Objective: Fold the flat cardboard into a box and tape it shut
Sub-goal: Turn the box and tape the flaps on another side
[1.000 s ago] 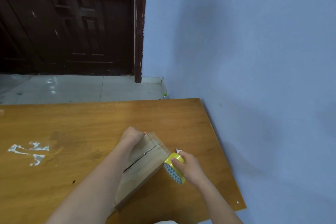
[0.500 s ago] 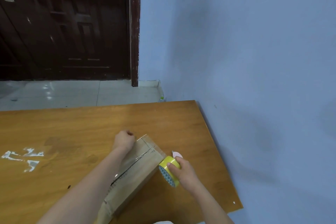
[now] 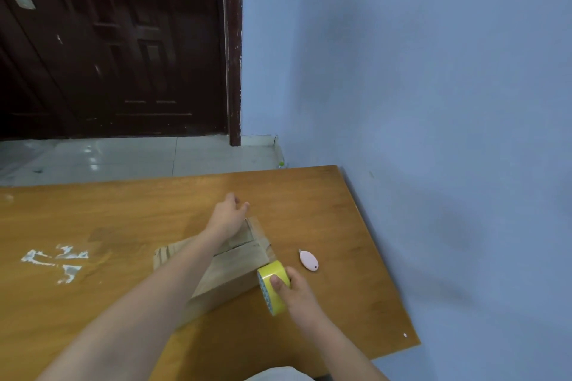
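One cardboard box (image 3: 235, 269), one yellow tape roll (image 3: 272, 291), one pink cutter (image 3: 308, 260) on the tabletop (image 3: 123, 210). Right hand (image 3: 297, 291) has its grip curled round the roll; left hand (image 3: 227, 216), fingers loosely spread, rests over the box's far end.

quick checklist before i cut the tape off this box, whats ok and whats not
1. Tape roll gripped by the right hand: ok.
2. Roll right against the near corner of the box: ok.
3. Top flaps closed flat, seam showing: ok.
4. Left hand holding the box down: not ok; its fingers are spread at the far end and seem lifted off.
5. Tape pressed flat along the whole seam: cannot tell; the forearm covers most of it.
6. Pink cutter within reach: ok; it lies on the table just beyond the roll, but both hands are elsewhere.
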A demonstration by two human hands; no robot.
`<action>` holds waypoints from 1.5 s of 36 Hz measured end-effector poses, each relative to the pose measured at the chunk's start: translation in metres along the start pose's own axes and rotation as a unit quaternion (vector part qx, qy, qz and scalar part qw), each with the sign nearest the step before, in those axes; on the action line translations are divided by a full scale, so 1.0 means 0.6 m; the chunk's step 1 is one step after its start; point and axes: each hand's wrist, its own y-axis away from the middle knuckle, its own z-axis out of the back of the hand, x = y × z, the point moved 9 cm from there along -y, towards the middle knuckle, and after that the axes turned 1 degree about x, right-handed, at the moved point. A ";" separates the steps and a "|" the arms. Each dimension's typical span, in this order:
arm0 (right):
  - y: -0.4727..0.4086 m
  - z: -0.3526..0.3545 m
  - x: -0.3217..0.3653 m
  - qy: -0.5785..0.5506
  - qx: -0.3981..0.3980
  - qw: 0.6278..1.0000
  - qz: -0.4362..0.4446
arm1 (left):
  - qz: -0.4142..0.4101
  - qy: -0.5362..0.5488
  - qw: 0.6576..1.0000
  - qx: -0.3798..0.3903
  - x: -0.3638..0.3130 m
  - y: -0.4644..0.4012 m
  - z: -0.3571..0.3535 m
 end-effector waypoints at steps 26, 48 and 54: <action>-0.066 -0.058 -0.006 -0.054 0.023 0.998 0.000 | -0.207 -0.315 0.925 -0.050 0.048 0.122 -0.023; -0.089 -0.068 -0.068 -0.060 -0.008 0.995 -0.077 | -0.211 -0.325 0.921 -0.042 0.052 0.125 -0.028; -0.108 -0.068 -0.081 0.013 0.007 0.991 -0.135 | -0.214 -0.329 0.919 -0.036 0.054 0.121 -0.031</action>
